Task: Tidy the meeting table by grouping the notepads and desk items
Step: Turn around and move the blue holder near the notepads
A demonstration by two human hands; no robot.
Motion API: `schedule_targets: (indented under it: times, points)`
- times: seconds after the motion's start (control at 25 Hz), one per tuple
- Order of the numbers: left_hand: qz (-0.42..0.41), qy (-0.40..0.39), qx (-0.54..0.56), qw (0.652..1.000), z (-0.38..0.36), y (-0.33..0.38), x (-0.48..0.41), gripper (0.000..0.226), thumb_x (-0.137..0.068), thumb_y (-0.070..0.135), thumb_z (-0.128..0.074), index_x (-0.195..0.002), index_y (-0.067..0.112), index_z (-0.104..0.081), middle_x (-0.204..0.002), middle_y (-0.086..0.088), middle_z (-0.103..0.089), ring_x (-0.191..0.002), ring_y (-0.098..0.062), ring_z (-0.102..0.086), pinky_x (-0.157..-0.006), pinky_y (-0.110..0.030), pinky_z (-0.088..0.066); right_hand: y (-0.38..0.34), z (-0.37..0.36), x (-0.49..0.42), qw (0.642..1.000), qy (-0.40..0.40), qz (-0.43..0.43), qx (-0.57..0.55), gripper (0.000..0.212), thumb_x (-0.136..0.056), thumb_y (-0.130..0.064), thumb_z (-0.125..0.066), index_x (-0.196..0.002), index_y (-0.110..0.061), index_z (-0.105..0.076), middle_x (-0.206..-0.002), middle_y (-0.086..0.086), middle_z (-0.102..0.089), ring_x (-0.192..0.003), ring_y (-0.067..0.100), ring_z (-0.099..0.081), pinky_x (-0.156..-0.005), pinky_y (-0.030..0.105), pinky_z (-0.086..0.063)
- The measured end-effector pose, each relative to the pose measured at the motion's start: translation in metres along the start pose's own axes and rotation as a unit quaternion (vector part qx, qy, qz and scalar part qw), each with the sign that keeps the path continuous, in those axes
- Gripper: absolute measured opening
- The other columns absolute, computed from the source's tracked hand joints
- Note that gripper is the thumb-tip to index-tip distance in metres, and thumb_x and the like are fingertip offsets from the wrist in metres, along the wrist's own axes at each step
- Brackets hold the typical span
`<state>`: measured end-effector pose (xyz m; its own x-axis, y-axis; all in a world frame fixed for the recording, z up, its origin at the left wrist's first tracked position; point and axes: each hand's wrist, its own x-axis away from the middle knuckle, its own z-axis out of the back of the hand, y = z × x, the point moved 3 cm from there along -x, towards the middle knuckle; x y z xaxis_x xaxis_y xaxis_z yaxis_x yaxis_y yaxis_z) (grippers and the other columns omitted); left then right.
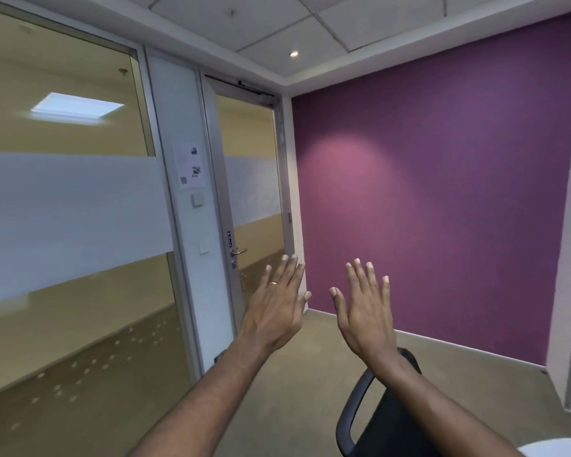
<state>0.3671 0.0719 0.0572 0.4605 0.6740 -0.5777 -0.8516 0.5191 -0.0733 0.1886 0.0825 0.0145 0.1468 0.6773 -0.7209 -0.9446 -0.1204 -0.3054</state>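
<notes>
The left hand (276,311) and right hand (365,316) are raised side by side, not touching, fingers straight and spread wide, holding nothing (a ring (273,283) on the left). Where the notepads lie cannot be told. A black chair (386,420) stands under the right forearm, with a glass door (251,192) and a purple wall (442,192) beyond.

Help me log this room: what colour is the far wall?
The far wall is purple, plainest in the head view.
</notes>
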Motion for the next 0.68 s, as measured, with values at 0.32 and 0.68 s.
schedule_targets:
  times: [0.32,0.68]
  points:
    - [-0.049,0.023,0.012,0.998,-0.113,-0.108,-0.088,0.062,-0.107,0.043,-0.018,-0.161,0.015,-0.005,-0.169,-0.001,-0.002,-0.156,-0.013,0.007,-0.128,-0.039,-0.001,-0.005,-0.131,-0.072,0.999,0.003,-0.034,0.025,0.069,-0.103,-0.057,-0.018,-0.160,-0.018,-0.013,-0.168,-0.002,-0.007,-0.156,0.014,0.006,-0.127,0.046,-0.001]
    - [-0.113,0.016,0.137,0.984,-0.228,-0.172,-0.201,0.061,-0.108,0.041,-0.021,-0.161,0.016,-0.005,-0.169,0.001,-0.004,-0.156,-0.012,0.005,-0.129,-0.039,-0.003,0.045,-0.226,-0.139,0.983,-0.012,-0.127,0.134,0.071,-0.101,-0.061,-0.017,-0.160,-0.021,-0.009,-0.169,-0.002,0.000,-0.155,0.013,0.011,-0.127,0.046,-0.001]
